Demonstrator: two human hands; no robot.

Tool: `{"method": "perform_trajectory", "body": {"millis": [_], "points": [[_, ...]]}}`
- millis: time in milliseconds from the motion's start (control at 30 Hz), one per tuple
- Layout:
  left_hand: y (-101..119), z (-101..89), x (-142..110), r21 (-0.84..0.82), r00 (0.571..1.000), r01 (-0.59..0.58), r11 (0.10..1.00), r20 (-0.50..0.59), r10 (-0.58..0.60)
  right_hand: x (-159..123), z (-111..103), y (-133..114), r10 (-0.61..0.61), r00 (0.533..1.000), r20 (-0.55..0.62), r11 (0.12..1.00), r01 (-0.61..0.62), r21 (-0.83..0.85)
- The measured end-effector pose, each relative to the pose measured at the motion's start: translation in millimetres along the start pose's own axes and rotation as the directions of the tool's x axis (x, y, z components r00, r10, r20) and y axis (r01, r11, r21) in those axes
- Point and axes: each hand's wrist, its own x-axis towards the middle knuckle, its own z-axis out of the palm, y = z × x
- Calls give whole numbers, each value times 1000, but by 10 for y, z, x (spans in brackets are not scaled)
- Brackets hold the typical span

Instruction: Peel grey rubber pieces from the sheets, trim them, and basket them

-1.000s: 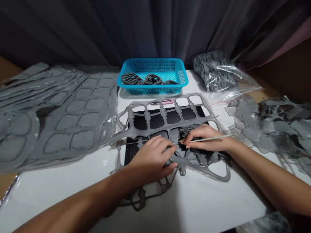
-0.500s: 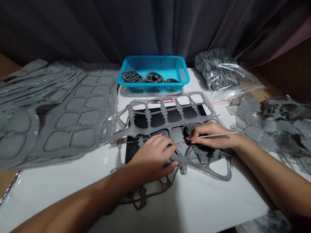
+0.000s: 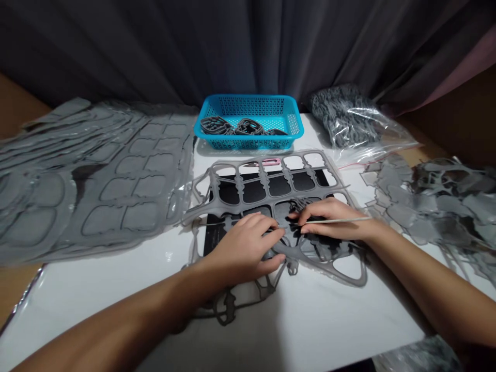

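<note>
One pale stick [image 3: 341, 220] is pinched in the right grip [image 3: 329, 217], thumb and fingers closed about its front end, the shaft running back along the hand toward the wrist. Just beyond those fingertips sits a bundle of dark gray strips [image 3: 305, 203]. Left of the right grip and slightly nearer the body, the left grip [image 3: 251, 243] lies palm down, its fingers gently bent and the thumb spread apart from them, on the sheet [image 3: 228, 209]. Gray and pierced by rounded openings, the sheet spreads beneath both grips and on past them; a black mat [image 3: 253, 190] shows through it. Nearer the body than the left grip, dark offcuts [image 3: 229, 305] lie on the white table [image 3: 321, 315].

Beyond both grips, at the sheet's far edge, lies a pink tool [image 3: 271, 162]. Farther that way stands the blue basket [image 3: 248, 138], gray loops [image 3: 215, 125] inside. Well left of the left grip are stacked sheets [image 3: 91, 196]. Right of the right grip is a heap of scraps [image 3: 411, 206], and beyond it a clear bag [image 3: 344, 116] holding gray strands. A dark curtain [image 3: 232, 46] hangs farthest from both grips.
</note>
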Motion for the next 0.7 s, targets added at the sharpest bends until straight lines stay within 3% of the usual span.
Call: {"method": "perform_trajectory", "body": {"millis": [133,200,300,400,500,700], "points": [[5,-19,20,5,1000,0,1000,27,0,10,46,-98,12,998,60,965,4,-262],[13,-31,16,17,1000,-10,1000,25,9,11,64,-128,3,997,79,962,19,-271],[29,-62,-11,41,999,-49,998,-20,50,5,65,-120,26,999,25,1000,-26,-3],[39,-105,-41,11,981,-91,996,-173,92,1,52,-85,89,995,-52,969,-74,237],[40,-123,-34,31,941,-43,999,-333,51,11,60,-71,116,990,-85,942,-82,325],[61,-53,42,243,914,-28,970,-387,123,29,120,-93,140,988,-72,904,-98,417]]}}
